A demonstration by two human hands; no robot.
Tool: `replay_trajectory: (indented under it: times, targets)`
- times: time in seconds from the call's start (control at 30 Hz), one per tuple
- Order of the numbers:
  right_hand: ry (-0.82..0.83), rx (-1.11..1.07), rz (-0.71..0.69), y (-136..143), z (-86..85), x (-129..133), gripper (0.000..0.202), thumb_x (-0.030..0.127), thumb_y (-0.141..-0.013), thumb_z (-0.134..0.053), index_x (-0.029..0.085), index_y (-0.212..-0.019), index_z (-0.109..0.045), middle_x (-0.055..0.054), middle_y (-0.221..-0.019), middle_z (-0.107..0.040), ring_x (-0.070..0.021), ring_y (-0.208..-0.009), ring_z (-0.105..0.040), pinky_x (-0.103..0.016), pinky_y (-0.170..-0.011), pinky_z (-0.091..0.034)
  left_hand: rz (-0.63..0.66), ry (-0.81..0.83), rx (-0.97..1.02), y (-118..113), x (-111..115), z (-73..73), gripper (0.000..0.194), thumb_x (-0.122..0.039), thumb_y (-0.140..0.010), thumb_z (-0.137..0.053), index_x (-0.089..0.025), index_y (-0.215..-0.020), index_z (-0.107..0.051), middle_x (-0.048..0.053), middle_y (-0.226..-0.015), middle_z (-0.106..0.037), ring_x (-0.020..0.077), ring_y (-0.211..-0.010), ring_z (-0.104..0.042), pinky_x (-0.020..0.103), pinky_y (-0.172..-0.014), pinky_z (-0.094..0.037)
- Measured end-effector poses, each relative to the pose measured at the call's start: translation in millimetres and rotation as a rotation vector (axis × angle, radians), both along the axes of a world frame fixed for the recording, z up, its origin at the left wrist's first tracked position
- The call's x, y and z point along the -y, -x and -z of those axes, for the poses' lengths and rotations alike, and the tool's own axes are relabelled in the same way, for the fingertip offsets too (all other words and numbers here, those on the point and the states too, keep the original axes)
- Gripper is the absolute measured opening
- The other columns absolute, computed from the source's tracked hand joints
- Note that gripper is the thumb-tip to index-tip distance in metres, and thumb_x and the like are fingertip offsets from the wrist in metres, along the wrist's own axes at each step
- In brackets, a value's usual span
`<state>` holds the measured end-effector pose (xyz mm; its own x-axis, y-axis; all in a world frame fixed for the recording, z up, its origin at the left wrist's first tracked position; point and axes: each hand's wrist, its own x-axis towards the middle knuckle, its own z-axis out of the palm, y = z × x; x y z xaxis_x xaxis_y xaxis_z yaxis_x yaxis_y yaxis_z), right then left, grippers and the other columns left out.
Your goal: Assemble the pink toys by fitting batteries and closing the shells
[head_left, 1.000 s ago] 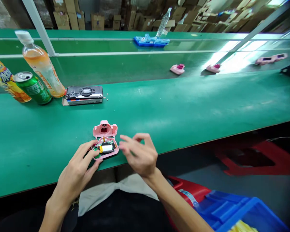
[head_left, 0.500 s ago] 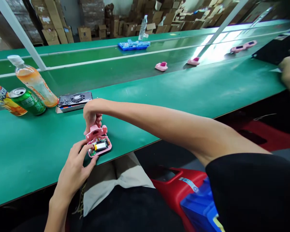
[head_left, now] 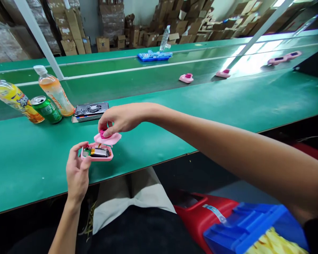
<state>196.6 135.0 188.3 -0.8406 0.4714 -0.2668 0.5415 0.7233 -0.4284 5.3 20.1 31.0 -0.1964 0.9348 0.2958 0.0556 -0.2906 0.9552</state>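
A pink case half (head_left: 110, 157) holds a circuit board and a silver battery (head_left: 100, 152), which face up. Fingers and thumb of my left hand (head_left: 78, 165) grip its left end. Just above it, my right hand (head_left: 119, 120) pinches the dark pink knob of a light pink cover (head_left: 111, 139). The cover is tilted over the back edge of the case half, and a thin strip shows between the two parts.
Behind my hands lies a black phone-like device (head_left: 91, 110) on a box. Bottles (head_left: 55, 93) and a green can (head_left: 47, 110) stand left. Pink devices (head_left: 186, 78) and a blue tray (head_left: 155, 56) sit further back. A blue bin (head_left: 243, 218) is low right.
My right hand has turned and now holds the cover by its knob, with the cover's outer side up. The case half has turned level and moved slightly left with my left hand.
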Motion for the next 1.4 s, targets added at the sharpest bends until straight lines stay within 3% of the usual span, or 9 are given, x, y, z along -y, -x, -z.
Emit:
replay_trajectory:
  times: [0.13, 0.3, 0.6, 0.8, 0.97, 1.13, 1.2, 1.3, 1.4]
  targets:
    - [0.020, -0.222, -0.001, -4.8, -1.2, 2.4, 0.018, 0.019, -0.100, -0.061, 0.012, -0.110, -0.074, -0.005, -0.104, -0.074, -0.0139, -0.089, -0.061, -0.025, -0.074, -0.043, -0.115, 0.001, 0.285, -14.2, -10.9, -8.6, 0.026, -0.052, -0.096, -0.047, -0.036, -0.098, -0.068, -0.001, -0.113, -0.070, 0.0256, -0.108, -0.070, 0.044, -0.089, -0.063]
    - [0.044, -0.413, -0.014, -2.5, -3.7, 8.8, 0.019, 0.017, -0.102, -0.059, 0.012, -0.116, -0.070, -0.006, -0.113, -0.072, -0.0137, -0.096, -0.061, -0.025, -0.081, -0.045, -0.008, -0.036, 0.495, -32.4, -20.8, -24.5, 0.031, -0.053, -0.100, -0.049, -0.028, -0.104, -0.068, 0.003, -0.108, -0.073, 0.0233, -0.096, -0.072, 0.039, -0.077, -0.064]
    - [0.044, -0.319, 0.015, -0.8, -18.9, -0.8, 0.018, 0.023, -0.098, -0.064, 0.014, -0.109, -0.076, 0.001, -0.094, -0.072, -0.0137, -0.085, -0.059, -0.025, -0.077, -0.046, 0.098, -0.098, 0.386, -46.4, -38.5, -41.9, 0.059, -0.071, -0.094, -0.054, -0.017, -0.116, -0.066, 0.013, -0.112, -0.074, 0.0257, -0.107, -0.073, 0.036, -0.087, -0.061]
    - [0.022, -0.302, 0.006, 0.4, -22.8, -6.8, 0.018, 0.015, -0.098, -0.059, 0.011, -0.099, -0.077, 0.003, -0.087, -0.069, -0.0126, -0.082, -0.057, -0.026, -0.077, -0.044, 0.070, -0.141, 0.431, -54.0, -49.3, -47.3, 0.054, -0.068, -0.094, -0.056, -0.018, -0.113, -0.067, 0.013, -0.118, -0.074, 0.0251, -0.112, -0.071, 0.038, -0.096, -0.059]
    - [-0.007, -0.277, -0.007, -2.2, -23.5, -6.6, 0.021, 0.010, -0.098, -0.056, 0.012, -0.100, -0.076, 0.004, -0.086, -0.069, -0.0119, -0.080, -0.055, -0.025, -0.074, -0.043, 0.059, -0.125, 0.361, -51.4, -49.4, -45.5, 0.058, -0.071, -0.096, -0.048, -0.019, -0.114, -0.065, 0.013, -0.120, -0.073, 0.0257, -0.108, -0.073, 0.038, -0.086, -0.062]
    - [-0.046, -0.219, 0.008, 1.6, -27.5, -7.6, 0.016, 0.012, -0.098, -0.059, 0.014, -0.098, -0.076, 0.004, -0.084, -0.067, -0.0110, -0.076, -0.054, -0.023, -0.070, -0.040, 0.091, -0.074, 0.214, -43.1, -50.6, -44.3, 0.044, -0.061, -0.104, -0.040, -0.026, -0.116, -0.063, 0.003, -0.123, -0.073, 0.0224, -0.111, -0.071, 0.035, -0.082, -0.062]
    - [-0.138, -0.250, 0.061, 4.8, -24.2, -3.8, 0.013, 0.014, -0.098, -0.062, 0.014, -0.101, -0.075, 0.003, -0.088, -0.068, -0.0118, -0.079, -0.055, -0.024, -0.071, -0.041, 0.088, -0.079, 0.244, -43.3, -52.1, -45.5, 0.042, -0.058, -0.105, -0.041, -0.025, -0.116, -0.064, 0.004, -0.122, -0.073, 0.0224, -0.112, -0.071, 0.035, -0.083, -0.061]
    - [-0.461, -0.435, 0.257, 7.7, -7.5, 14.6, 0.015, 0.022, -0.101, -0.062, 0.013, -0.100, -0.074, 0.000, -0.094, -0.068, -0.0127, -0.085, -0.057, -0.025, -0.077, -0.041, 0.035, -0.122, 0.414, -47.2, -54.6, -48.7, 0.042, -0.057, -0.102, -0.049, -0.020, -0.111, -0.066, 0.010, -0.121, -0.074, 0.0234, -0.109, -0.072, 0.035, -0.085, -0.061]
    - [-0.745, -0.536, 0.429, 6.8, 23.1, 41.9, 0.043, 0.046, -0.104, -0.057, 0.014, -0.081, -0.074, -0.003, -0.082, -0.067, -0.0145, -0.080, -0.056, -0.028, -0.075, -0.040, -0.030, -0.144, 0.554, -52.2, -56.6, -51.1, 0.040, -0.055, -0.100, -0.055, -0.017, -0.108, -0.067, 0.012, -0.120, -0.073, 0.0223, -0.108, -0.071, 0.034, -0.089, -0.059]
